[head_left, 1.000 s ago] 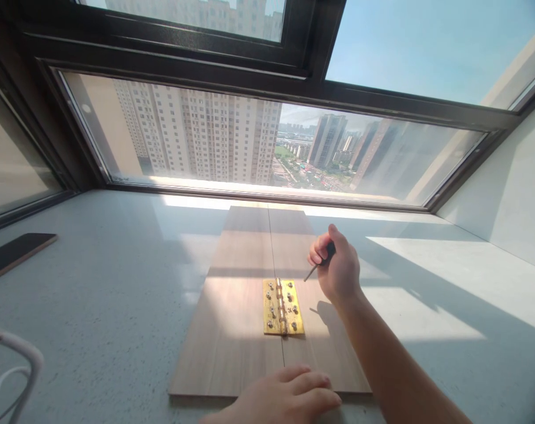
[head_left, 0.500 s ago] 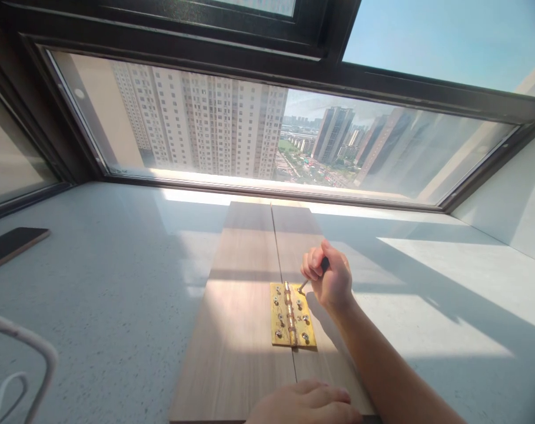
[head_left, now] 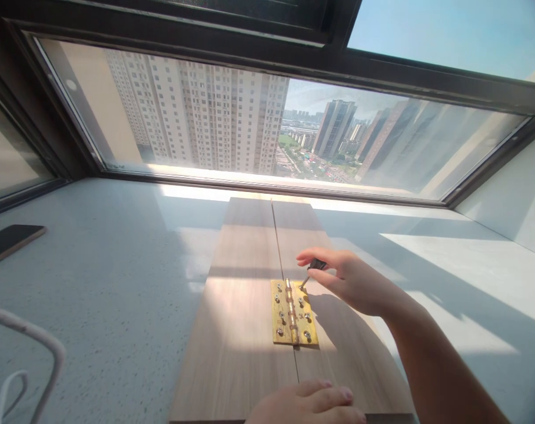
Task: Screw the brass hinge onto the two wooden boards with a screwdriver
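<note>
The right hand [head_left: 359,281] has its grip closed loosely around a screwdriver [head_left: 316,264] by its black handle, the tip at the far-right screw [head_left: 301,288] of a gold-coloured hinge [head_left: 291,315]. The hinge lies across the seam between two wooden boards [head_left: 238,330] on the windowsill [head_left: 117,294]. The left hand [head_left: 309,404], grip released, rests palm down at their near end.

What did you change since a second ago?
The screwdriver moved left, its tip now at the farthest right-hand screw of the hinge. The right hand loosened its fist. The left hand stayed at the boards' near edge; the hinge stayed put.
</note>
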`<state>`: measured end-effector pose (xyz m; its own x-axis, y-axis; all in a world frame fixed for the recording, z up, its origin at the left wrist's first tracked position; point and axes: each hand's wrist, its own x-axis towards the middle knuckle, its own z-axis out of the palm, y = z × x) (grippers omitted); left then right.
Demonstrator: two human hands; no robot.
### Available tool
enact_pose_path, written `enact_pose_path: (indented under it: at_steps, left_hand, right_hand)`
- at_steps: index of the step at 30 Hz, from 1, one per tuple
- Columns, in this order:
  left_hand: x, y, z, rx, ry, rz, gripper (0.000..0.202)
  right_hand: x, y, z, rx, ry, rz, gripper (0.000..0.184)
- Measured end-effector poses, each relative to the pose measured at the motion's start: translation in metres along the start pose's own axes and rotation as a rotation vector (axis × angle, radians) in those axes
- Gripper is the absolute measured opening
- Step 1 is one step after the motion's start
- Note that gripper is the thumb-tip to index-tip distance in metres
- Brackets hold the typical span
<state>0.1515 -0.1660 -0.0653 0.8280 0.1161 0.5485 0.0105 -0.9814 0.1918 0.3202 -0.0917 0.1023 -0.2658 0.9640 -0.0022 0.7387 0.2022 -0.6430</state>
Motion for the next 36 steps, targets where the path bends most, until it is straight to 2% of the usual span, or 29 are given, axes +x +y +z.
enact_pose_path:
  at_steps: [4,9,12,17,21,26,30,33,36]
  left_hand:
    - [0.004,0.003,-0.005,0.001,0.020,-0.010,0.038]
    - [0.010,0.004,-0.016,0.088,-0.001,0.049,0.030]
    - [0.011,0.004,-0.019,0.119,-0.059,0.071,0.028]
    - [0.009,0.006,-0.017,0.136,-0.033,0.058,0.027]
    - [0.009,0.006,-0.019,0.127,-0.051,0.058,0.027]
    - [0.011,0.005,-0.018,0.128,-0.068,0.076,0.025]
    - [0.011,0.005,-0.018,0.123,-0.057,0.054,0.028]
    - [0.012,0.006,-0.022,0.101,-0.072,0.044,0.034]
    - [0.013,0.007,-0.026,0.093,-0.111,0.049,0.031]
  right_hand:
    - [-0.004,-0.009,-0.002,-0.166,-0.034,0.053,0.023]
    - [0.004,-0.006,0.004,-0.377,0.160,0.177,0.030]
    - [0.003,-0.007,0.005,-0.481,0.198,0.203,0.034]
    - [-0.004,-0.017,0.004,-0.466,0.066,0.214,0.023]
    - [-0.002,-0.019,0.005,-0.547,0.108,0.255,0.033]
    - [-0.003,-0.016,0.008,-0.500,0.060,0.176,0.021]
    - [-0.007,-0.015,0.007,-0.492,0.019,0.097,0.024]
    - [-0.004,-0.019,-0.001,-0.536,-0.050,0.101,0.021]
    - [0.009,-0.026,-0.011,-0.679,-0.199,0.112,0.018]
